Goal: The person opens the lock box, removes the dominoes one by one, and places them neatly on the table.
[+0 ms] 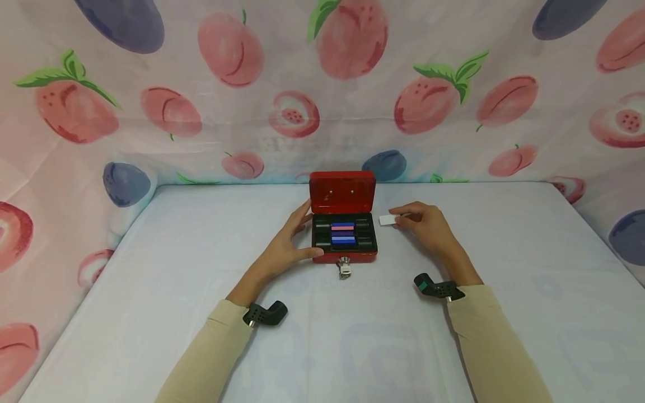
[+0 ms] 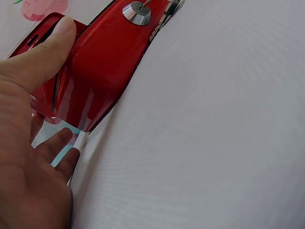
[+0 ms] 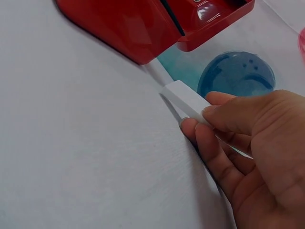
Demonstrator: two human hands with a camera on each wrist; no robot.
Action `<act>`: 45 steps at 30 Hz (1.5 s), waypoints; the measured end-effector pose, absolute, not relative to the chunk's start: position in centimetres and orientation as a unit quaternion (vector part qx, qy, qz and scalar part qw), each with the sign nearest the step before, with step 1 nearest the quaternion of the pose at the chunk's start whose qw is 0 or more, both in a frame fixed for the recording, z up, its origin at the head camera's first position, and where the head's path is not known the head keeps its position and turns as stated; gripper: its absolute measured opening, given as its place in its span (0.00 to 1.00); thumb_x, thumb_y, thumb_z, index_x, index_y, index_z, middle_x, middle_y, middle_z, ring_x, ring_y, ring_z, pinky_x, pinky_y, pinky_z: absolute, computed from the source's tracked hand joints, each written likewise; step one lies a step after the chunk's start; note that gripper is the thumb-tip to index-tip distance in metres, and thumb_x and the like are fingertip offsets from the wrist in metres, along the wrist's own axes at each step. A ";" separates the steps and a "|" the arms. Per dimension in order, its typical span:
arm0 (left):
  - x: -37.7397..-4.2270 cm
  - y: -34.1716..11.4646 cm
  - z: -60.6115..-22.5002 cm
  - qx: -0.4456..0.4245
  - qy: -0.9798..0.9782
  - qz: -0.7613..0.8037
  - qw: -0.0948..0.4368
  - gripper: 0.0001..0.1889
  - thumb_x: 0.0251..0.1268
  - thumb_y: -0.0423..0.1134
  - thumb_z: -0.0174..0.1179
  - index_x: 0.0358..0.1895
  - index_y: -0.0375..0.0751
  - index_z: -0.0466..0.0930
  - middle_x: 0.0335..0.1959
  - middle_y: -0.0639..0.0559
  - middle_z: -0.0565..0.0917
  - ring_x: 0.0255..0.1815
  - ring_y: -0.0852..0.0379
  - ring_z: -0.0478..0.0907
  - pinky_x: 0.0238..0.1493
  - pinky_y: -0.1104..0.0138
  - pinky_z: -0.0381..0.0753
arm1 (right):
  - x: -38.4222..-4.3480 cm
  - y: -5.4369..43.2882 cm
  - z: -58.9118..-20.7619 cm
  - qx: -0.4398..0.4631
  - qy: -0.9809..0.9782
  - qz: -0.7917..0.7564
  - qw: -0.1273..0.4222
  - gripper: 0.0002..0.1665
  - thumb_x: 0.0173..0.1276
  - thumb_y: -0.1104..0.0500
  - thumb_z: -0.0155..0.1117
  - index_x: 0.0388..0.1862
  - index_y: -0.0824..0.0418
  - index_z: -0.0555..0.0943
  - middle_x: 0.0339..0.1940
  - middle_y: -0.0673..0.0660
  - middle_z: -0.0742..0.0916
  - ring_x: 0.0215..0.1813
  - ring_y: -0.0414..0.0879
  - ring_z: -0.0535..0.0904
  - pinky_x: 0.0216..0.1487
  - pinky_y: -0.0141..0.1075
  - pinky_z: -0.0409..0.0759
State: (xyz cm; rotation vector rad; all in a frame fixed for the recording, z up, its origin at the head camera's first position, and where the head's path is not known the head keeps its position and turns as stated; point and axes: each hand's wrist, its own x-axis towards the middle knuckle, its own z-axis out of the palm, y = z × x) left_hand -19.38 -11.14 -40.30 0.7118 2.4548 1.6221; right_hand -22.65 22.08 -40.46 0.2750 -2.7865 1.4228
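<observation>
A red cash box (image 1: pixel 351 258) stands on the table with its lid (image 1: pixel 342 192) raised. Its black tray (image 1: pixel 365 233) has compartments; blue, pink and purple strips (image 1: pixel 343 234) lie in the middle one. Keys (image 1: pixel 345 272) hang from the lock (image 2: pixel 137 13) on the front. My left hand (image 1: pixel 283 246) holds the box's left side, thumb on the front corner and fingers toward the back. Right of the box, my right hand (image 1: pixel 425 225) pinches a small flat white block (image 3: pixel 187 99) between thumb and fingers, apart from the box. Fingers hide the block's near end.
A white cloth (image 1: pixel 322 336) covers the table. Behind and to the left hangs a fruit-print cloth (image 1: pixel 363 123), close behind the raised lid. A dark wrist camera (image 1: pixel 265 313) sits on the left wrist and another dark wrist camera (image 1: pixel 437 287) on the right.
</observation>
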 end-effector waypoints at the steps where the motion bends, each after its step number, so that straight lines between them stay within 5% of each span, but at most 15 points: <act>1: -19.1 -11.1 -39.9 0.236 0.809 0.536 0.058 0.53 0.54 0.35 0.70 0.78 0.51 0.42 0.77 0.49 0.47 0.73 0.43 0.54 0.68 0.48 0.57 | -22.6 22.1 -40.5 0.088 -0.887 0.453 0.000 0.14 0.68 0.64 0.62 0.52 0.60 0.84 0.48 0.57 0.82 0.42 0.47 0.84 0.49 0.35 0.76; 12: -18.4 -11.0 -38.6 0.235 0.807 0.538 0.063 0.52 0.55 0.33 0.69 0.77 0.45 0.43 0.76 0.45 0.48 0.72 0.41 0.54 0.68 0.48 0.57 | -22.6 22.1 -40.2 0.093 -0.906 0.412 -0.012 0.18 0.66 0.62 0.65 0.55 0.58 0.82 0.54 0.58 0.81 0.50 0.55 0.78 0.55 0.50 0.76; 25: -19.8 -11.4 -41.5 0.233 0.808 0.538 0.052 0.53 0.52 0.42 0.72 0.76 0.66 0.43 0.76 0.60 0.49 0.72 0.52 0.56 0.68 0.51 0.60 | -22.4 22.2 -40.5 0.102 -0.918 0.383 0.012 0.16 0.65 0.62 0.65 0.53 0.57 0.84 0.49 0.57 0.83 0.47 0.53 0.78 0.51 0.49 0.77; 45: -19.8 -11.3 -41.4 0.238 0.814 0.529 0.044 0.54 0.52 0.41 0.72 0.77 0.65 0.43 0.76 0.60 0.49 0.72 0.52 0.57 0.68 0.53 0.61 | -22.7 22.4 -41.2 0.114 -0.924 0.363 0.029 0.15 0.65 0.64 0.65 0.51 0.57 0.85 0.46 0.57 0.84 0.42 0.51 0.76 0.47 0.46 0.77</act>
